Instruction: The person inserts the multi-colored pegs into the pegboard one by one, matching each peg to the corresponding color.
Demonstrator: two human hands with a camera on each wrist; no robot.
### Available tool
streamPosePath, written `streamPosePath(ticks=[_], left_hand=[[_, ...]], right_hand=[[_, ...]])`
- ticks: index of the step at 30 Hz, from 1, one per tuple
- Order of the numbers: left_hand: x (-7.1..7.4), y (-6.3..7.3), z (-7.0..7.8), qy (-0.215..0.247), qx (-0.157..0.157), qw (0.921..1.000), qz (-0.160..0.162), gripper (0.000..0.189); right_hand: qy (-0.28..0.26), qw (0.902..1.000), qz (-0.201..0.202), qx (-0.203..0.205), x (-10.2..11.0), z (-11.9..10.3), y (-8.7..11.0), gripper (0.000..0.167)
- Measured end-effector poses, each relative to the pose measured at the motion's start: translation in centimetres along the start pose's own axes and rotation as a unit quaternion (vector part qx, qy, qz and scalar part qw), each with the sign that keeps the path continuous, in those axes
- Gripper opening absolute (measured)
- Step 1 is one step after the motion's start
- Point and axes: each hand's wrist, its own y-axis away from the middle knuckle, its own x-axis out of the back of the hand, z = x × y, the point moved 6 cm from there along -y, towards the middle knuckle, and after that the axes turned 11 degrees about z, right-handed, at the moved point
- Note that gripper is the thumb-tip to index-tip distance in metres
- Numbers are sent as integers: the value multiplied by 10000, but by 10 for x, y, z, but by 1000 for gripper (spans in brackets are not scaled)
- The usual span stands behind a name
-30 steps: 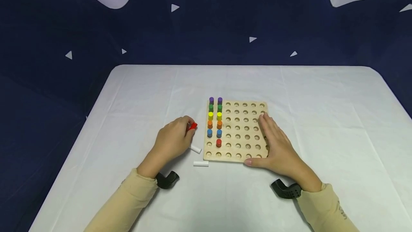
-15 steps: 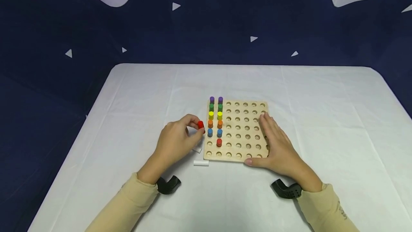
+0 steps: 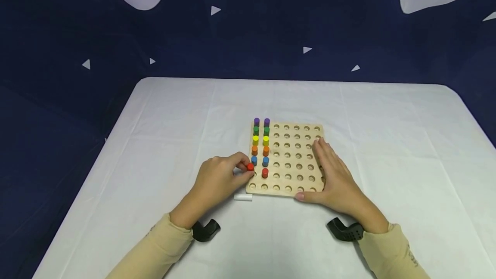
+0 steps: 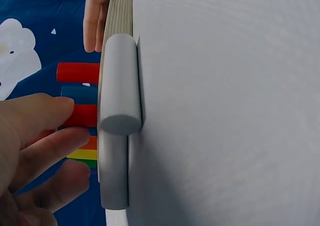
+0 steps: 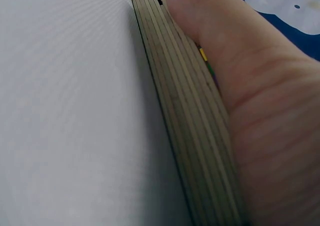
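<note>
A wooden pegboard [image 3: 287, 175] with rows of round holes lies on the white-covered table. My left hand [image 3: 217, 184] pinches a red peg [image 3: 250, 167] between thumb and fingers at the left column, just in front of the blue peg [image 3: 254, 161]. In the left wrist view that red peg [image 4: 82, 116] stands upright, its lower end right at the board. Another red peg [image 3: 265, 173] stands in the second column. My right hand [image 3: 339, 184] rests along the board's right side, fingers straight, thumb at the front edge; in the right wrist view the thumb [image 5: 220, 20] lies over the layered edge.
Behind the red pegs, pairs of blue, orange [image 3: 254, 150], yellow [image 3: 255, 140], green [image 3: 256, 131] and purple pegs [image 3: 257, 122] fill the two left columns. A white peg [image 3: 243, 197] lies by the front left corner; the left wrist view shows a second white peg [image 4: 114, 171].
My left hand has carried the red peg rightward from beside the board to the left column, turning it upright. The right hand has stayed in place on the board.
</note>
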Motion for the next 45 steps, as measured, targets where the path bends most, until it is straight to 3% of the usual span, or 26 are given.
streamPosePath(ticks=[10, 19, 23, 28, 33, 38, 42, 45], left_hand=[[-1, 3, 9, -254, -319, 9991, -76, 19], [-3, 1, 11, -348, -399, 9984, -200, 15], [-3, 1, 10, -383, -258, 9986, -272, 16], [-2, -2, 5, -78, -28, 9982, -589, 22], [10, -5, -4, 32, 106, 9940, -1088, 27], [8, 0, -7, -131, -371, 9849, -1685, 32], [1, 6, -5, -369, -894, 9808, -1696, 23], [-2, 9, -5, -520, -1050, 9803, -1588, 16]], right_hand=[[-6, 10000, 11, -24, 1, 0, 1, 138], [-11, 10000, 45, 16, 3, -1, 0, 138], [3, 10000, 71, 34, 4, -1, -1, 138], [-6, 10000, 85, 49, 6, -2, -2, 138], [-7, 9999, 91, 46, 7, -2, -2, 138], [-15, 9999, 108, 21, 6, 0, -1, 138], [-44, 10000, 75, -6, 3, 1, 2, 138], [-39, 10000, 66, 10, 1, 0, 4, 138]])
